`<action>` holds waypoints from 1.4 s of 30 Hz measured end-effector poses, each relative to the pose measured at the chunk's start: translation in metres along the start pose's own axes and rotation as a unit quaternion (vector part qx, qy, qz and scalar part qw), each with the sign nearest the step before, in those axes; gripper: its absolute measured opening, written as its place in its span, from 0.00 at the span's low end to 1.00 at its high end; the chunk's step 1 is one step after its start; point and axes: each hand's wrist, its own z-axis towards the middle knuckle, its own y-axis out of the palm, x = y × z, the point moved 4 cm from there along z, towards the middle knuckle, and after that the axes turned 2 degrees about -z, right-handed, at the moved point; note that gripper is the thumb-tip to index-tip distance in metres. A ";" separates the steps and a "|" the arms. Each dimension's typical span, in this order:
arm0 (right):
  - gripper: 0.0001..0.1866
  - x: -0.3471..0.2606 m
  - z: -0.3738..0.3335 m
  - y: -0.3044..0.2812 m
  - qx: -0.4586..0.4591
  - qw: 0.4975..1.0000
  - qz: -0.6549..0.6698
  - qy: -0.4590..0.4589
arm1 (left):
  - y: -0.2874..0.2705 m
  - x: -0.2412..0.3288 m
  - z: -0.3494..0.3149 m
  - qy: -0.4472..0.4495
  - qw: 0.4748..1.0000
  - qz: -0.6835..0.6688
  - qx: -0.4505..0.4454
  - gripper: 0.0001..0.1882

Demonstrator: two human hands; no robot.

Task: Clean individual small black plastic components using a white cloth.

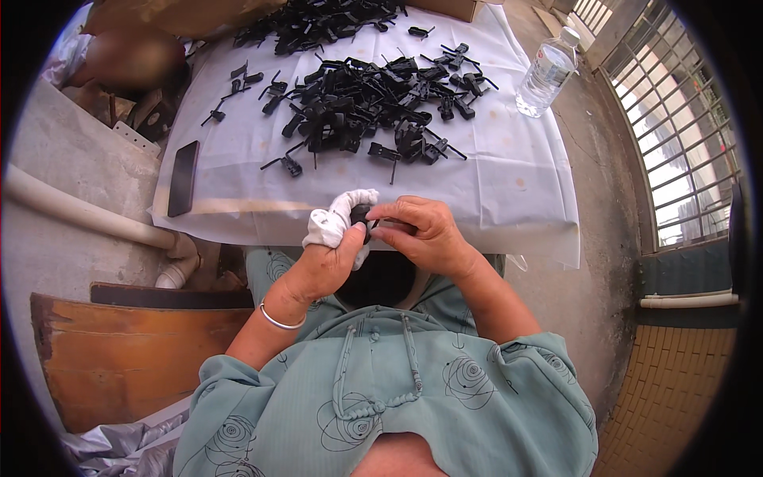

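Observation:
Just past the table's near edge, my left hand (327, 261) is wrapped round a small black plastic part (360, 215), with a white cloth (327, 226) covering several of its fingers. My right hand (425, 230) meets it from the other side, thumb and fingers pinched on the same part. Most of the part is hidden by the fingers. Beyond my hands lies a heap of similar black plastic parts (358, 103) with thin rod-like arms. A second heap of black parts (318, 20) sits farther back.
A white sheet covers the table (509, 183). At its left edge lies a dark phone (183, 179); a clear water bottle (548, 71) stands at the right. A cardboard box (449, 8) is at the back. Left are a pale pipe (87, 211) and a wooden board (127, 350).

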 end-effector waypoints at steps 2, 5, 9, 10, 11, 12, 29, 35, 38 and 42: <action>0.07 0.000 0.001 0.001 0.004 0.997 0.062 0.036 | 0.002 -0.002 0.000 -0.030 0.998 -0.015 -0.051 0.17; 0.08 0.007 -0.002 0.002 -0.015 0.992 0.053 0.116 | 0.002 -0.001 0.001 -0.002 0.999 -0.023 -0.031 0.17; 0.09 0.004 -0.001 0.003 -0.008 0.993 0.057 0.102 | 0.003 -0.002 -0.003 -0.052 0.996 -0.036 -0.063 0.15; 0.09 0.005 -0.001 0.003 -0.020 0.990 0.039 0.132 | 0.003 -0.004 -0.004 -0.073 0.995 -0.033 -0.066 0.14; 0.09 0.005 -0.001 0.003 -0.020 0.990 0.039 0.132 | 0.005 -0.004 -0.003 -0.072 0.995 -0.033 -0.066 0.14; 0.09 0.002 -0.002 0.004 -0.027 0.993 0.038 0.106 | 0.007 -0.001 -0.001 -0.036 0.999 -0.008 -0.038 0.14; 0.13 0.028 0.004 -0.005 -0.012 0.977 -0.198 0.078 | 0.004 0.019 -0.006 0.194 0.898 0.395 -0.009 0.17; 0.13 0.056 0.032 -0.001 0.041 0.898 -0.413 0.147 | -0.017 -0.007 0.004 0.044 0.983 0.157 0.087 0.15; 0.11 0.054 0.030 0.003 0.041 0.914 -0.384 0.122 | -0.021 -0.016 0.010 -0.044 0.988 -0.062 0.138 0.15; 0.07 0.040 0.022 0.009 0.016 0.983 -0.179 0.036 | -0.030 -0.040 0.023 -0.073 0.959 -0.251 0.113 0.15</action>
